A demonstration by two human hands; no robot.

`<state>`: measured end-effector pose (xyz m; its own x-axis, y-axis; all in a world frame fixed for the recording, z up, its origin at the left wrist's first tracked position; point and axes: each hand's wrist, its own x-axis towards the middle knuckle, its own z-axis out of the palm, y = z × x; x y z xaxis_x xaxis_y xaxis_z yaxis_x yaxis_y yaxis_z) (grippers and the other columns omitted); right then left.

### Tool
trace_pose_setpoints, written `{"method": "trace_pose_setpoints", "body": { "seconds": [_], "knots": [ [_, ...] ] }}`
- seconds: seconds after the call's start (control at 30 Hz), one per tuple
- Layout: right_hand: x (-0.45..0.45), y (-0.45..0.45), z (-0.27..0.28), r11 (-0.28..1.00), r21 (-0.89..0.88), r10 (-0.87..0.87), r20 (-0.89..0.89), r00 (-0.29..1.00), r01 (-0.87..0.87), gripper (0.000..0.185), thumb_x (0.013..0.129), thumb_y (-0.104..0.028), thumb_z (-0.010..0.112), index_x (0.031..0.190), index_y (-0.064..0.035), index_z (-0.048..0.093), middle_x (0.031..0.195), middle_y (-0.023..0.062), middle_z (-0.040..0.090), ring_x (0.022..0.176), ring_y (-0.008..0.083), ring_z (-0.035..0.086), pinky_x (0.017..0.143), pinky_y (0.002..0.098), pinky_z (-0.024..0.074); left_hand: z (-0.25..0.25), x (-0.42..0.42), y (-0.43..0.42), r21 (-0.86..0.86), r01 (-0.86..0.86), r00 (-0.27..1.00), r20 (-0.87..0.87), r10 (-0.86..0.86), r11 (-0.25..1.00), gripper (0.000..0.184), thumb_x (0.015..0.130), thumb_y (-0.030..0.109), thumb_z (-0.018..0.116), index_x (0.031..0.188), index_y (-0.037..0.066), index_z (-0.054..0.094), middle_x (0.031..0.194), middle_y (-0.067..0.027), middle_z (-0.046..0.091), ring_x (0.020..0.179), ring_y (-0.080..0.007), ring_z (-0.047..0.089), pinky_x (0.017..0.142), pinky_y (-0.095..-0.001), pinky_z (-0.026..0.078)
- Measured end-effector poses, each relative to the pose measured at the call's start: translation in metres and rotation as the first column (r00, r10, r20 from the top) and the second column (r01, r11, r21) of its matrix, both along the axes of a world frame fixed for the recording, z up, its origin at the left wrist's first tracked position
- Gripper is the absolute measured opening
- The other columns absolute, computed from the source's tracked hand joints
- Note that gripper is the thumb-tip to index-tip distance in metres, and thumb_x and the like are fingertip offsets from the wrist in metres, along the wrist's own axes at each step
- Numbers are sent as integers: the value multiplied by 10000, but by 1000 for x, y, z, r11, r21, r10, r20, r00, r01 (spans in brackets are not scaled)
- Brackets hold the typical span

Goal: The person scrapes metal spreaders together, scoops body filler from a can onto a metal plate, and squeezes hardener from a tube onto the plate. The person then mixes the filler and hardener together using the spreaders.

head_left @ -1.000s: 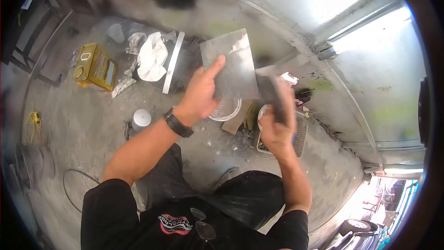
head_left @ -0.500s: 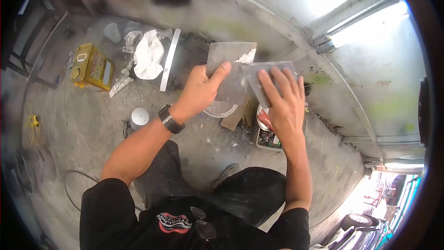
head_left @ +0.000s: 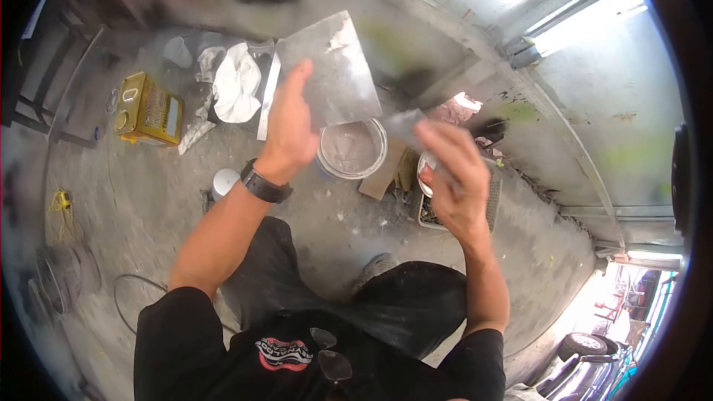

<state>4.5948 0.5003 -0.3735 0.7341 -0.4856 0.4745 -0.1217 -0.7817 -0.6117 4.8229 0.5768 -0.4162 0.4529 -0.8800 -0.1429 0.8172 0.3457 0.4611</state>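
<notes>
My left hand (head_left: 290,130) grips a flat, shiny grey plate (head_left: 330,82) by its lower left side, thumb on top. A dab of cream-coloured paste (head_left: 340,37) sticks near the plate's upper right corner. In my right hand (head_left: 459,178) is a thin grey spreader (head_left: 405,126), blurred by motion and tilted nearly edge-on close to the plate's lower right corner. Under and between the hands stands an open round bucket (head_left: 355,175) with greyish paste inside. The plate's lower edge overlaps the view of the bucket's far rim.
Cardboard (head_left: 380,180) lies right of the bucket, beside a crate (head_left: 493,204) of small bits. A yellow metal can (head_left: 148,111), crumpled white cloth (head_left: 236,89) and white strip (head_left: 268,96) are at left. A white-topped can (head_left: 224,180) sits near my left wrist. A wall (head_left: 475,74) rises ahead.
My left hand has turned the plate and shifted it left and up, uncovering the bucket. The spreader has gone from lying broad-side toward me to nearly edge-on in my right hand.
</notes>
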Motion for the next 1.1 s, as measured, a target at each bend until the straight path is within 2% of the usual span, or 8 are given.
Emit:
{"method": "trace_pose_setpoints", "body": {
  "seconds": [0.3,0.43,0.5,0.63,0.73,0.87,0.93,1.1],
  "knots": [
    [-3,-18,-66,977,-212,-68,-290,955,5,762,787,155,514,1523,-29,444,1414,259,474,1313,442,494,1123,446,407,-13,-23,0,90,110,969,214,-127,990,344,1031,229,639,1307,29,589,1215,-65,671,1065,-176,674,901,-376,581],
    [-7,-38,-85,979,121,-169,34,985,164,694,801,145,521,1472,-29,492,1367,260,531,1282,406,524,1114,445,413,-1,-15,-1,87,214,960,163,-226,973,372,1039,273,625,1323,38,581,1227,-74,673,1075,-204,683,934,-405,573],
    [-10,-45,-69,539,815,-353,-9,936,211,544,915,-25,483,1459,-31,497,1387,206,569,1258,339,554,1101,439,418,-12,-18,2,136,363,914,143,-381,922,389,1051,306,600,1354,64,570,1267,-65,661,1122,-211,671,966,-423,560],
    [15,-36,-43,191,905,-504,423,753,-380,530,1085,-441,450,1435,-50,519,1435,104,580,1242,269,563,1090,427,412,-27,-59,2,187,442,883,80,-462,877,412,1052,304,604,1376,54,564,1293,-59,659,1168,-197,654,996,-407,544],
    [12,-27,-39,95,901,-358,427,830,-422,513,1121,-394,326,1382,-14,552,1296,99,662,1268,265,549,1103,411,396,-28,-65,-1,182,363,904,171,-393,914,419,1046,297,616,1375,42,565,1306,-64,661,1164,-197,656,996,-408,546],
    [-41,-82,-102,846,448,-283,-84,955,290,435,1055,-313,482,1245,36,658,1256,199,671,1205,382,586,1086,435,426,-33,-33,1,197,343,900,209,-382,918,405,1046,305,615,1374,72,568,1262,-57,687,1135,-205,683,997,-431,553],
    [-94,-122,-177,916,-56,-330,-666,669,397,406,1005,-254,561,1273,39,642,1262,279,638,1157,450,607,1036,471,468,-33,-21,1,209,315,903,234,-360,926,405,1049,306,607,1372,63,572,1259,-62,690,1132,-210,686,994,-433,556],
    [-152,-109,-260,934,-85,-276,-789,548,348,262,989,-198,564,1142,10,603,1244,247,679,1187,423,624,965,498,492,-35,-9,-3,245,303,906,225,-358,921,392,1053,301,596,1335,29,600,1249,-85,695,1132,-215,688,984,-428,564]
  ]
}}
